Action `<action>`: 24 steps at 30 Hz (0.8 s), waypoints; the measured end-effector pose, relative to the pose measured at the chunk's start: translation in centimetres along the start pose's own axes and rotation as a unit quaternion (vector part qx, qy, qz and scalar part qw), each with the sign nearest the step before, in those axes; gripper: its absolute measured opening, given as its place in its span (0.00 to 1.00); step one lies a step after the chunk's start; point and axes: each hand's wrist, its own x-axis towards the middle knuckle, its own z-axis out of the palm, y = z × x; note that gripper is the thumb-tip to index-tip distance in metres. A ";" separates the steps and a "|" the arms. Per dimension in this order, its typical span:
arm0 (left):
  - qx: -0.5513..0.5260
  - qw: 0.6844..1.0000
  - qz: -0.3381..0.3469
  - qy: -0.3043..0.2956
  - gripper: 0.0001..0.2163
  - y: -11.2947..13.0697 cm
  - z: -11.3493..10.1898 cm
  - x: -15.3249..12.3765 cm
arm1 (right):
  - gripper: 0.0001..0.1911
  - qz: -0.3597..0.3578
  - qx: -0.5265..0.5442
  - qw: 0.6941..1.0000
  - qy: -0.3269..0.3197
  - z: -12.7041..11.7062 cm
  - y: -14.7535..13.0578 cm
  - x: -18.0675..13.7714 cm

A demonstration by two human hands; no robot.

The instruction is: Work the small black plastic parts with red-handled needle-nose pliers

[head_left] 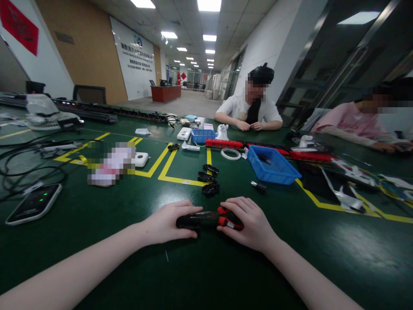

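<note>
Low over the green table, my right hand (250,219) is closed around the red-and-black handles of a pair of pliers (223,218). The dark jaws point left, toward my left hand. My left hand (167,219) pinches a small black part (184,221) between thumb and fingers, and the jaws reach up to it. Whether they grip the part cannot be made out. Just beyond the hands lie several similar black parts (210,188) in a short row. A small black cylinder with a silvery end (259,186) rests to their right.
A blue tray (274,174) with a dark item stands at right, a smaller blue tray (202,137) farther back. Red strips (226,143) lie between. Leftward are a phone-like device (34,204), a white gadget (141,159) and cables (26,168). Two people sit across the table.
</note>
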 end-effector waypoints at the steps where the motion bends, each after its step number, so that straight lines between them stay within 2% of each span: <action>1: 0.001 1.000 0.000 0.002 0.27 0.0 0.0 0.0 | 0.24 0.001 0.002 1.000 0.002 0.0 0.0 0.0; 14: -0.024 1.000 -0.006 0.003 0.23 0.2 -0.2 0.0 | 0.21 0.003 -0.005 1.000 -0.007 -0.3 -0.4 0.2; 24: -0.033 0.999 -0.017 -0.012 0.28 0.0 -0.3 0.1 | 0.20 0.004 -0.002 1.000 -0.004 -0.4 -0.7 0.3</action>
